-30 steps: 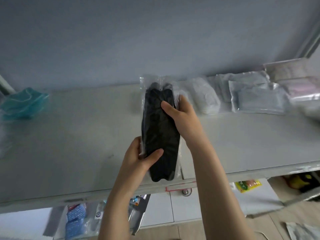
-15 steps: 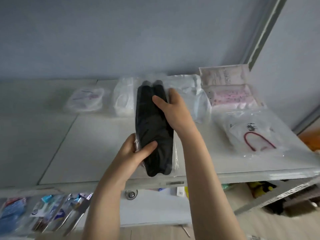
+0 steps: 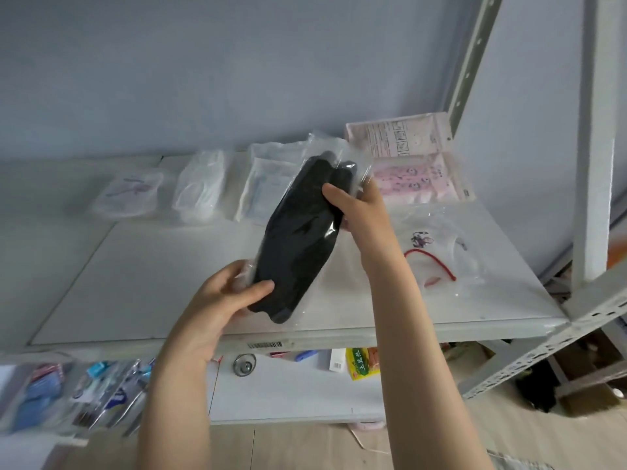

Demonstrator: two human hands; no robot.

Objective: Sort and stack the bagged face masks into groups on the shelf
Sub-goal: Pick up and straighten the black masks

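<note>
A clear bag of black masks is held above the white shelf, tilted with its top toward the right. My left hand grips its lower end, thumb on the front. My right hand grips its upper end. Along the back of the shelf lie bagged white masks, a flat pale bag, a bluish-white bag and pink printed packs. A clear bag with a red-strapped white mask lies at the right.
A grey metal shelf upright and perforated rail stand at the right. On the lower shelf lie blue packets, a yellow packet and a round metal knob. A pale wall is behind.
The view swung right along the shelf. The black mask bag has tilted from upright to leaning right and moved toward the right-hand bags, both hands still holding it.
</note>
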